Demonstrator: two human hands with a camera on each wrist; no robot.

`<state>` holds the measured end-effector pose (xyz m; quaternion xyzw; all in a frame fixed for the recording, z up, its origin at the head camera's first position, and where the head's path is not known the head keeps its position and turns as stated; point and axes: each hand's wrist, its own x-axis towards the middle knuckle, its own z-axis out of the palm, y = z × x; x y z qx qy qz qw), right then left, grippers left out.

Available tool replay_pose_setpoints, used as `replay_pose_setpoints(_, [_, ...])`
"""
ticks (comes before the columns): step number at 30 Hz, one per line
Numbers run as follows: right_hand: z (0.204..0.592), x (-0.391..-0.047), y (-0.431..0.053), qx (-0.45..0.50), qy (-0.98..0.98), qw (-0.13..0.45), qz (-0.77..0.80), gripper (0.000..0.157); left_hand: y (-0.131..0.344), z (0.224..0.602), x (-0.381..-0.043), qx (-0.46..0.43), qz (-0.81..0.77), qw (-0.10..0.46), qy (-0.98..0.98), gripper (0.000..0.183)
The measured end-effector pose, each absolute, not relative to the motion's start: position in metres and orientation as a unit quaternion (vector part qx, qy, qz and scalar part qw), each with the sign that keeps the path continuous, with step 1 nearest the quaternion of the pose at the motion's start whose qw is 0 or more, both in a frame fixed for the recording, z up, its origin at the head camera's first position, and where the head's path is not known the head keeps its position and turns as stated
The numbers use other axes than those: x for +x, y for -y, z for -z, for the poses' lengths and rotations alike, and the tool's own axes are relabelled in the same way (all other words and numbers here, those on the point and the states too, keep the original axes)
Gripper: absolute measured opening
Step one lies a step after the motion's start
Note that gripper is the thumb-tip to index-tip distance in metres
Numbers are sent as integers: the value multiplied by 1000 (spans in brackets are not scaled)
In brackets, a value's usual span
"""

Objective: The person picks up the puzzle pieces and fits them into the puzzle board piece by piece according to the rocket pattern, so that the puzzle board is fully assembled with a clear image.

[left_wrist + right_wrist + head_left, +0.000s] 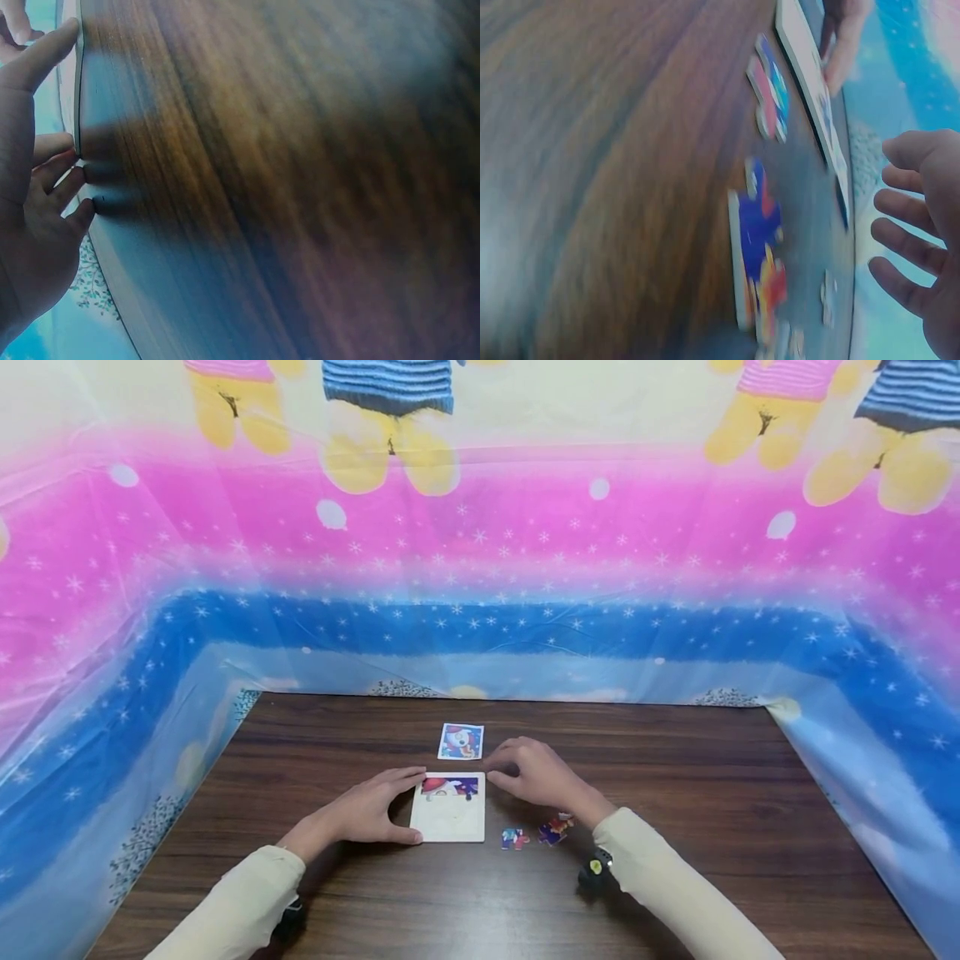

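"Where's the board (453, 823)?"

"Flat on the desk (645, 893), between my hands, its far strip pictured, the rest bare."

"And your hands?"

"My left hand (363, 810) is spread wide, just bracing the left edge, thumb by the near corner. My right hand (536, 774), loosely open, looks empty near the far right corner; whether it touches, I can't tell."

"Any advice?"

"I'd brace lightly, lay the right-side pieces (556, 830) flat, and check the card (461, 742) beyond."
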<state>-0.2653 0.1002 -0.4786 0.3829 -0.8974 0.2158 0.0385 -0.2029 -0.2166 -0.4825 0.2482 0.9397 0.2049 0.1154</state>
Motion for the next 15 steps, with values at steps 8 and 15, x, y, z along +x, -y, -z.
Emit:
replay_pose_setpoints(8, [471, -268, -134, 342, 910, 56, -228, 30, 216, 483, -204, 250, -208, 114, -939, 98])
replay_pose_setpoints(15, [474, -270, -161, 330, 914, 64, -229, 32, 216, 483, -204, 247, -207, 114, -940, 98])
